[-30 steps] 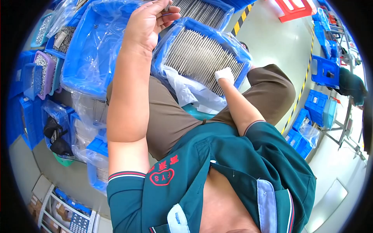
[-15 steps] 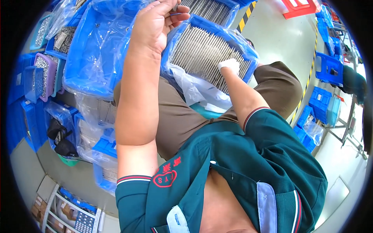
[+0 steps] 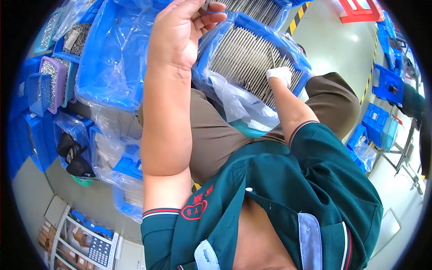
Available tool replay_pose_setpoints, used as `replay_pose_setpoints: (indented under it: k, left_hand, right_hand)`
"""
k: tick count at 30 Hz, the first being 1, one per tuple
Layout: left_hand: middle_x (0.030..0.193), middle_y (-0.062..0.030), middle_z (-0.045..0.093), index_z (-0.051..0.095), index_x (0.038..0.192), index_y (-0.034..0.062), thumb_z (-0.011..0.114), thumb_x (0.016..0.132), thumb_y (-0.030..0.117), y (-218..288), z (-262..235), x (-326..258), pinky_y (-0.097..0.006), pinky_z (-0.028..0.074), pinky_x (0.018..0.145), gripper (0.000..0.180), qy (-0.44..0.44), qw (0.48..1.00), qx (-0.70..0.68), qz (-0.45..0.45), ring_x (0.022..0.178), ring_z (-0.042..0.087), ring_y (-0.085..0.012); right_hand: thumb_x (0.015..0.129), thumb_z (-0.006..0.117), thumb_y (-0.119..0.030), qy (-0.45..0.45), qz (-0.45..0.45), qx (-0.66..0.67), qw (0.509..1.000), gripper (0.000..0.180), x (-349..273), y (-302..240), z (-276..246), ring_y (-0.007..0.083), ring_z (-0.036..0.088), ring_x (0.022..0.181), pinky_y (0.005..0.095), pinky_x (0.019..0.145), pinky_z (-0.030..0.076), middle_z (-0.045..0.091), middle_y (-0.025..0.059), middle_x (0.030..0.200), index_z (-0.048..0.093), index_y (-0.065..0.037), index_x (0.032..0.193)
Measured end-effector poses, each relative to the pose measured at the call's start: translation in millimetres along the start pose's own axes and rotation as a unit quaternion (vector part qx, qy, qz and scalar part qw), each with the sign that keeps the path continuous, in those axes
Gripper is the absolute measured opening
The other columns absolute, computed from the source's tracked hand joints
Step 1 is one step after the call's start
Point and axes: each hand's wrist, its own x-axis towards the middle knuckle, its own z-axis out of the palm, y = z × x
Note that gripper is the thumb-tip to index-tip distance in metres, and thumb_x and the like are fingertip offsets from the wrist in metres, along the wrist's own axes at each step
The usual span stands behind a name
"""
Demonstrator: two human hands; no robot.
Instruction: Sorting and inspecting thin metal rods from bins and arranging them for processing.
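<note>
My left hand is bare and raised at the top edge, left of a blue bin of rods. Its thumb and forefinger pinch a small grey piece, mostly cut off by the frame, so its kind is unclear. The other fingers are loosely curled. My right hand, in a white glove, rests over the right part of a row of thin metal rods. One rod slants up out of the row at the gloved fingertips, which are closed around it. The rods lie side by side in the plastic-lined blue bin.
A large blue bin lined with clear plastic stands on the left. Beyond the rods is another rod bin. Small bins of metal parts line the far left. A red stool stands at the upper right.
The whole scene has shifted slightly right in view. A rod now shows slanting from the row at my gloved right fingertips. My left hand keeps its pinch near the top edge.
</note>
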Motion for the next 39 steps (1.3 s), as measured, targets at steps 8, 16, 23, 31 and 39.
replay_pose_setpoints:
  k: [8,16,23,31,39]
  left_hand:
    - [0.079,-0.0079,0.062,0.06,0.09,0.0027,0.06,0.087,0.018,-3.1,-6.0,1.7,-0.03,0.049,0.068,0.016,0.003,1.0,-0.024,-0.011,0.073,0.06,-0.0194]
    - [0.079,-0.0072,0.063,0.06,0.088,0.0046,0.06,0.087,0.019,0.3,-6.9,2.0,-0.03,0.049,0.068,0.014,-0.005,1.0,-0.008,0.015,0.072,0.061,-0.0184]
    - [0.084,-0.0135,0.065,0.06,0.092,0.0004,0.06,0.088,0.023,-12.0,-3.9,8.1,-0.032,0.049,0.074,0.023,-0.065,0.998,0.017,0.009,0.073,0.063,-0.0199]
    - [0.08,-0.012,0.065,0.06,0.089,0.0029,0.062,0.087,0.022,-18.4,-0.3,9.2,-0.029,0.049,0.07,0.019,-0.04,0.997,0.065,0.013,0.069,0.063,-0.0184]
    - [0.088,-0.0122,0.065,0.06,0.096,0.0022,0.059,0.089,0.025,-23.7,-1.9,15.1,-0.033,0.049,0.075,0.024,-0.046,0.995,0.082,-0.03,0.077,0.062,-0.0198]
  right_hand:
    - [0.069,0.064,-0.016,0.062,0.013,0.003,0.998,0.028,25.4,12.1,13.3,0.0278,0.065,0.095,0.0355,0.08,0.052,0.066,0.0186,0.098,0.067,0.001,0.092]
    - [0.072,0.058,-0.021,-0.025,-0.046,-0.001,0.999,0.032,31.6,30.2,10.5,0.0351,0.063,0.096,0.0393,0.082,0.05,0.064,0.0238,0.098,0.067,0.001,0.094]
    - [0.075,0.052,-0.023,-0.061,-0.123,-0.019,0.99,0.037,27.0,46.6,6.6,0.0363,0.059,0.102,0.0403,0.087,0.047,0.062,0.0239,0.104,0.063,-0.001,0.103]
    - [0.073,0.053,-0.026,-0.086,-0.163,0.025,0.983,0.038,41.7,51.7,7.2,0.038,0.062,0.094,0.0405,0.084,0.048,0.063,0.0253,0.095,0.066,0.001,0.095]
    - [0.081,0.06,-0.015,-0.402,-0.106,0.479,0.773,0.013,29.5,55.0,-4.1,0.0138,0.048,0.046,0.0289,0.04,0.041,0.049,0.003,0.058,0.052,-0.008,0.074]
